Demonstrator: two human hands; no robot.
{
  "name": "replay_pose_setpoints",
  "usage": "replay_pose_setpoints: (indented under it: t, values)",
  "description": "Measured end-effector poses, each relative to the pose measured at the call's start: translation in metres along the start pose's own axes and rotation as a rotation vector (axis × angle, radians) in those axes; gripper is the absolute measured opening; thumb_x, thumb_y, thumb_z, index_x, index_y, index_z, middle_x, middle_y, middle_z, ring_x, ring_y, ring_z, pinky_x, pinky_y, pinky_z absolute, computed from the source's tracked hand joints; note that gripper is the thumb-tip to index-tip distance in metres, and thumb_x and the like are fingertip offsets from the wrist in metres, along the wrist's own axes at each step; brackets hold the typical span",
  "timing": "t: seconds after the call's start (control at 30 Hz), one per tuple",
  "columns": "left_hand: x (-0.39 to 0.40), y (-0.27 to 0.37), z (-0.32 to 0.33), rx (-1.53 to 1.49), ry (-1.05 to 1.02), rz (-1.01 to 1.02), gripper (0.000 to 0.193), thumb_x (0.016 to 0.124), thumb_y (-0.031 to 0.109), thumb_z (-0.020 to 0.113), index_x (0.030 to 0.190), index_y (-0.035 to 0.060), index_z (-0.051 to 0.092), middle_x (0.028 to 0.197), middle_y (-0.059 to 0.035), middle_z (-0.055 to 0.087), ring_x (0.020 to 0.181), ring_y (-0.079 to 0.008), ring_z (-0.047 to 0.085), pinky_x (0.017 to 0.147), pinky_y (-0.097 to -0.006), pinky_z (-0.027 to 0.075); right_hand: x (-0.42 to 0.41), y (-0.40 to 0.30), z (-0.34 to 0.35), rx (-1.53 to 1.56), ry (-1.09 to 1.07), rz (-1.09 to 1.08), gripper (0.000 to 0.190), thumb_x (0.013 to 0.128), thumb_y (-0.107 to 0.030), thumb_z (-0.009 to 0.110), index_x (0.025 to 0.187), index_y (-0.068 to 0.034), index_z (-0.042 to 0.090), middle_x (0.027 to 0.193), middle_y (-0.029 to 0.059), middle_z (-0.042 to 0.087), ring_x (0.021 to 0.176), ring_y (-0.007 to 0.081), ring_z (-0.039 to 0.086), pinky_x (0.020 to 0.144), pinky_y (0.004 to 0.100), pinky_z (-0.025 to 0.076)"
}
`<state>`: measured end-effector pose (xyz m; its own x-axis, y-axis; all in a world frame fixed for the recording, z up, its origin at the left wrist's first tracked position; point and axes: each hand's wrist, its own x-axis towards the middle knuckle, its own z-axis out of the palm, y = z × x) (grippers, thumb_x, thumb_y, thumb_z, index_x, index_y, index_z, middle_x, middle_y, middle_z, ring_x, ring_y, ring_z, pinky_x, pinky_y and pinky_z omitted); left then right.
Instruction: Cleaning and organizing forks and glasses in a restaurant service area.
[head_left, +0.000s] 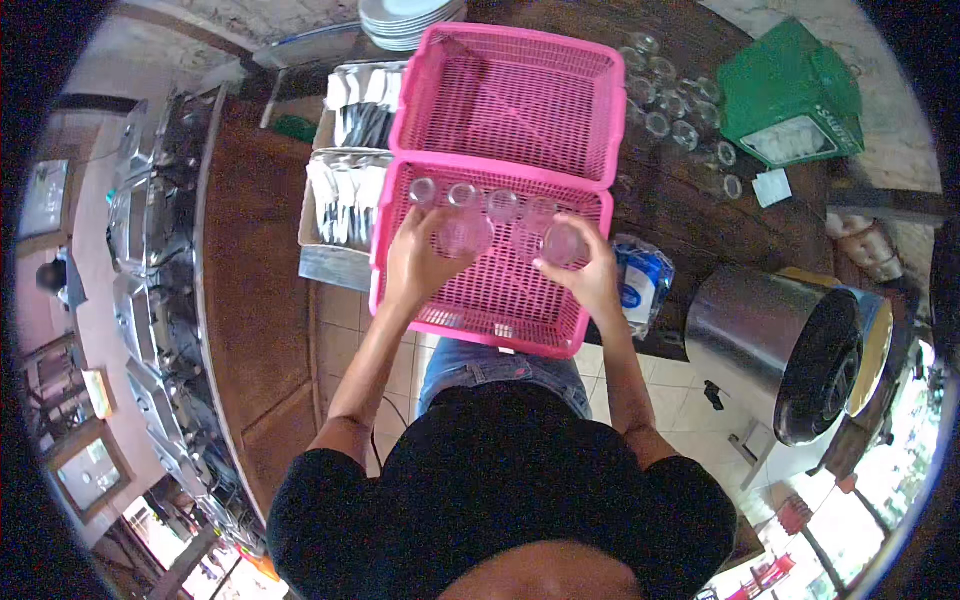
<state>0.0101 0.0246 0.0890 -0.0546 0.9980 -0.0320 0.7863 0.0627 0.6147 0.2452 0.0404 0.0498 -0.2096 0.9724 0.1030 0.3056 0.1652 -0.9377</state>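
Observation:
Two pink plastic baskets lie end to end before me; the far basket (517, 97) shows its bare mesh bottom, and the near basket (517, 300) has a row of clear drinking glasses (463, 195) along its far side. My left hand (426, 255) is over the left part of the near basket, its fingers around a clear glass (466, 234). On the right, my right hand (589, 266) grips another clear glass (562, 244) between thumb and fingers, close to the row.
Several glasses (667, 101) stand on the dark wooden table beside a green box (787, 97). Cutlery boxes (349, 199) are left of the baskets, stacked white plates (411, 21) beyond. A blue-and-white packet (641, 285) and a metal cylindrical container (765, 330) are at right.

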Motion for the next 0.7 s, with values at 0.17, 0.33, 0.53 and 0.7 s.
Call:
replay_pose_setpoints:
  t: [0.17,0.33,0.53,0.7]
  values:
    - [-0.032,-0.067,0.012,-0.007,-0.006,-0.026,0.048,0.056,0.017,0.072,0.102,0.0116,0.058,0.090,-0.0115,0.054,0.089,-0.0299,0.054,0.077,-0.0388,0.045,-0.016,0.027,0.076,-0.012,-0.137,-0.006,0.057,0.058,-0.009,0.077,0.109,-0.005,0.053,0.110,0.0110,0.056,0.102,0.0223,0.053,0.090,0.0331,0.041]
    - [-0.024,-0.107,0.026,0.182,0.050,-0.034,0.047,0.058,0.019,0.070,0.104,0.0174,0.057,0.093,-0.0075,0.053,0.091,-0.0267,0.053,0.081,-0.0398,0.041,-0.008,0.051,0.129,-0.051,-0.179,-0.051,0.059,0.057,-0.005,0.074,0.112,-0.007,0.052,0.111,0.0113,0.055,0.104,0.0244,0.053,0.090,0.0335,0.041]
    - [-0.020,-0.130,0.034,0.293,0.065,-0.014,0.047,0.061,0.023,0.070,0.106,0.0207,0.055,0.097,-0.0045,0.053,0.099,-0.0236,0.048,0.085,-0.0405,0.035,0.001,0.057,0.159,-0.128,-0.149,0.004,0.061,0.057,-0.001,0.071,0.114,-0.010,0.050,0.112,0.0118,0.053,0.106,0.0245,0.051,0.090,0.0330,0.041]
    - [-0.017,-0.136,0.040,0.287,0.017,0.005,0.048,0.064,0.025,0.069,0.109,0.0193,0.054,0.100,-0.0046,0.053,0.100,-0.0235,0.048,0.086,-0.0407,0.035,0.003,0.063,0.174,-0.158,-0.096,-0.026,0.063,0.056,0.003,0.070,0.114,-0.011,0.049,0.108,0.0135,0.048,0.102,0.0287,0.050,0.092,0.0361,0.040]
